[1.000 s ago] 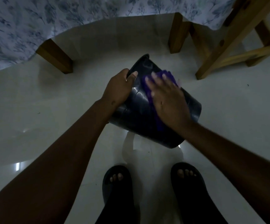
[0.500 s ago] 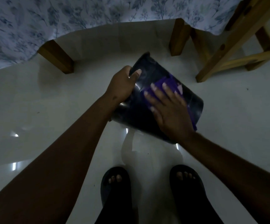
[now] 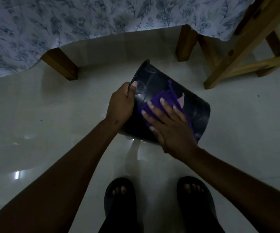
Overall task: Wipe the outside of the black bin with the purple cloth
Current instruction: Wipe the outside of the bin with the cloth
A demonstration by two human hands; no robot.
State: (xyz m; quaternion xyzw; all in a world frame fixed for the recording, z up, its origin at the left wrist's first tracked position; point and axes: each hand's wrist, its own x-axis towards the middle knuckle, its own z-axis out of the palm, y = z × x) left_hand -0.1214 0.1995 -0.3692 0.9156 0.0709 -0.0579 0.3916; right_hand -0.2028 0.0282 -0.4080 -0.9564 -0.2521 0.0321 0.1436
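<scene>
The black bin (image 3: 154, 76) is held tilted above the pale floor, its rim to the upper left and its base toward the lower right. My left hand (image 3: 121, 105) grips the rim on the bin's left side. The purple cloth (image 3: 165, 98) lies on the bin's outer wall, and my right hand (image 3: 169, 123) presses flat on it with fingers spread. Part of the cloth sticks out beyond my fingers and along the right of my palm. The bin's inside is hidden.
A bed with a floral sheet (image 3: 68, 19) and wooden legs (image 3: 60, 63) stands beyond the bin. A wooden stool frame (image 3: 236, 47) is at the upper right. My feet in black sandals (image 3: 120, 194) stand on the glossy floor below.
My right hand has slid the cloth down the bin's wall toward me, exposing more of the upper wall. The left hand keeps its grip on the rim.
</scene>
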